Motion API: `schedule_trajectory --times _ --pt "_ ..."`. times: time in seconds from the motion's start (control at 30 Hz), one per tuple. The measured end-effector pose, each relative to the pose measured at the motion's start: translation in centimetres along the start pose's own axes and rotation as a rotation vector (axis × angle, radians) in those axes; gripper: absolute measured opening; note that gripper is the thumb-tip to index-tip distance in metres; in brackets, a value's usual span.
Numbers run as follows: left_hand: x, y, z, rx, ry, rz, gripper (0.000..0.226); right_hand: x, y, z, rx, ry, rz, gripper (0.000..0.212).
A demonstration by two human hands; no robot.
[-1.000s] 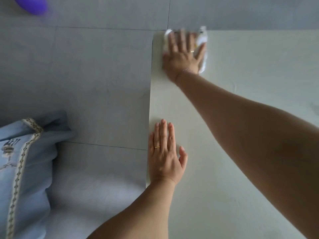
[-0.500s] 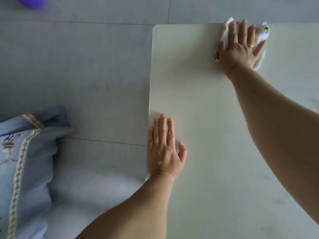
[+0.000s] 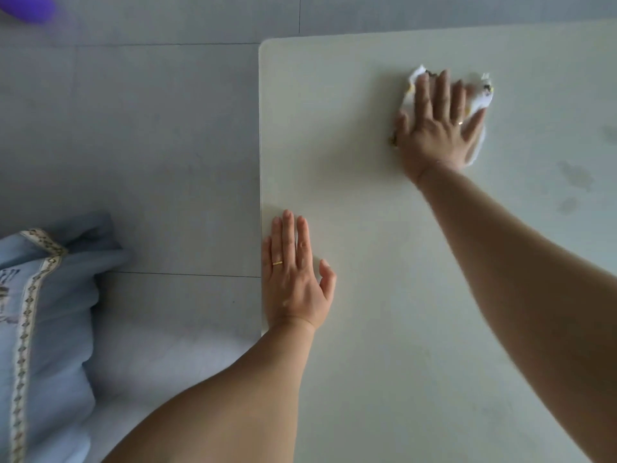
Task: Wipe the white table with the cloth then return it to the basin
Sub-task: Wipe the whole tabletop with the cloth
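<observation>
My right hand (image 3: pixel 437 128) has come off the far edge of the white table (image 3: pixel 367 379), where it was half a second ago, and now sits further into the tabletop, in the upper right of the frame; a second ago it was at the far left corner. The cloth (image 3: pixel 480 95) has travelled with it; my left hand (image 3: pixel 293 279) stays where it was.

The right hand lies flat with fingers straight and spread, palm pressing the cloth onto the table; nothing is curled round it. The cloth is white with small yellow and dark marks, bunched, showing beyond the fingertips and along the hand's right side; it is motion-blurred.

The left hand rests flat, fingers straight and together, at the table's left edge in the centre of the frame; a gold ring (image 3: pixel 277 263) shows on it.

Faint grey smudges (image 3: pixel 576 175) mark the table at right, near the cloth; grey floor tiles (image 3: pixel 133 128) fill the left; a blue cushion (image 3: pixel 43 329) lies lower left; a purple thing (image 3: pixel 30 6) is cut off upper left.
</observation>
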State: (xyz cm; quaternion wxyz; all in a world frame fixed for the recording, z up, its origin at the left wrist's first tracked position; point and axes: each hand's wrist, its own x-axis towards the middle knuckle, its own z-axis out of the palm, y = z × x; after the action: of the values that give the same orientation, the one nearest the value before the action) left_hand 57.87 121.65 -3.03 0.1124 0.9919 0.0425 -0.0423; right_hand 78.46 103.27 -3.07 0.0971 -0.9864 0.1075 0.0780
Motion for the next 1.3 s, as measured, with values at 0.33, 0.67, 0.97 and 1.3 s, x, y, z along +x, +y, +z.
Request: schedule_trajectory --times 0.33,0.67,0.97,1.3 --pt "0.0 -0.1 -0.4 0.009 -0.01 0.005 0.067 -5.7 1.4 0.8 -0.098 -0.004 -0.448 0.058" --pt "0.0 0.0 -0.3 0.01 0.002 0.012 0.068 -14.1 -2.4 2.4 -0.029 -0.056 -0.449 0.058" --pt "0.0 0.1 0.0 -0.014 0.037 0.023 0.068 -14.3 0.2 2.0 0.073 -0.004 -0.002 0.06" --pt "-0.1 0.0 0.3 -0.029 0.059 0.029 0.066 -13.8 6.4 1.5 0.017 0.012 -0.021 0.059"
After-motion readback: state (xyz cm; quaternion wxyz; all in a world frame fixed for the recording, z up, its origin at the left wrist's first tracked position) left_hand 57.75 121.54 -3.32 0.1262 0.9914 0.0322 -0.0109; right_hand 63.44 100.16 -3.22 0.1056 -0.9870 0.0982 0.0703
